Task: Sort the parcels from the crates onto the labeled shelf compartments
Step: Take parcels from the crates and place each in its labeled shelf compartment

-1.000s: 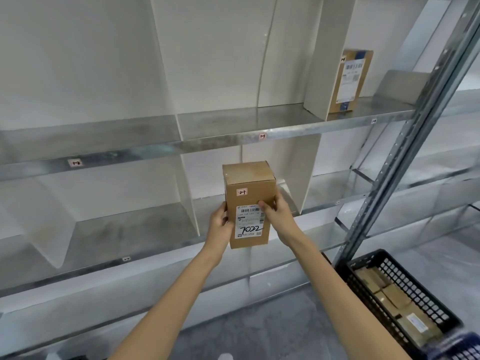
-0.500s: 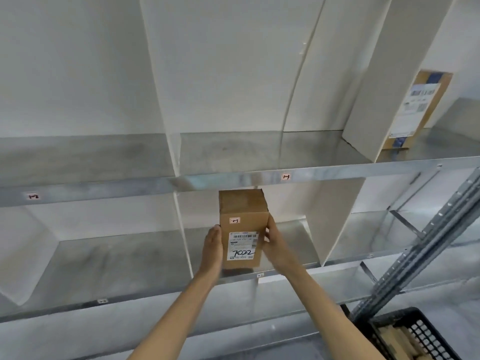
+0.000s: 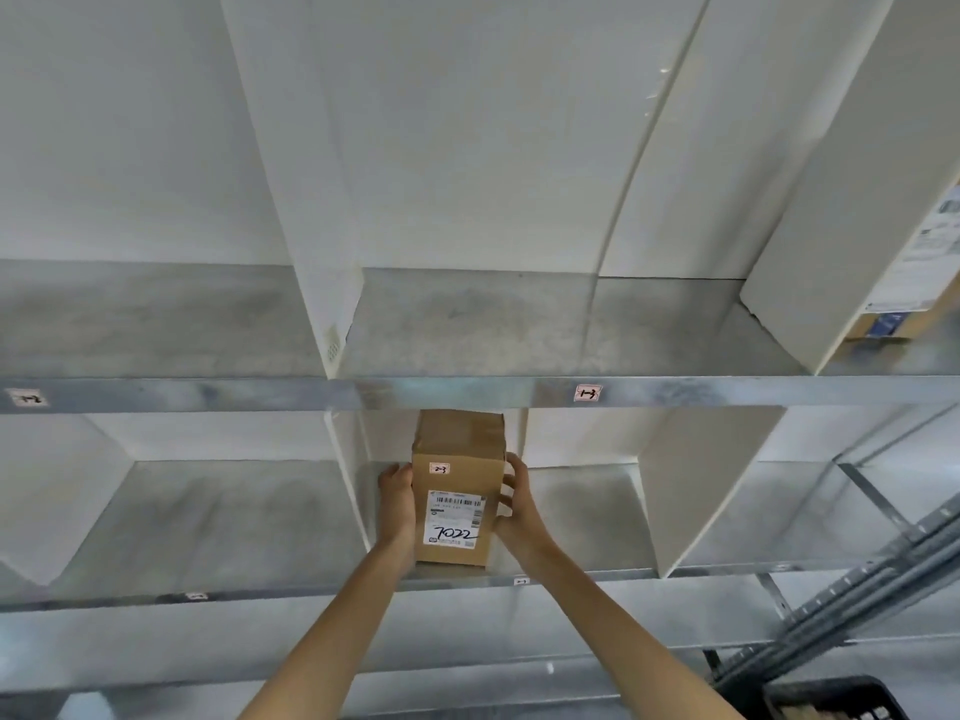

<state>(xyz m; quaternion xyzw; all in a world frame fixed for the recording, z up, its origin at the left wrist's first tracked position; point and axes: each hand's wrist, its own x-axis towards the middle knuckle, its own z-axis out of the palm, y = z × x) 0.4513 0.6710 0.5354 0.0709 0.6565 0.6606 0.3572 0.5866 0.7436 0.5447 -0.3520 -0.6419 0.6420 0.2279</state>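
A brown cardboard parcel (image 3: 457, 491) stands upright on the middle metal shelf (image 3: 571, 522), in the compartment just right of a white divider (image 3: 345, 459). It carries a small "2-3" sticker and a white shipping label marked "7022". My left hand (image 3: 397, 504) lies flat against its left side. My right hand (image 3: 517, 506) grips its right side with curled fingers. The parcel's top reaches up behind the upper shelf's front edge (image 3: 467, 392), which bears a "1-3" tag (image 3: 587, 392).
Another labelled parcel (image 3: 914, 283) stands on the upper shelf at the far right, behind a white divider (image 3: 831, 226). A black crate (image 3: 831, 701) with parcels shows at the bottom right, beside a slanted metal upright (image 3: 857, 589). Neighbouring compartments hold nothing visible.
Both hands have carried the parcel forward and into the middle shelf compartment, where it now stands on the shelf. The view has tilted upward, so the crate has nearly left the frame.
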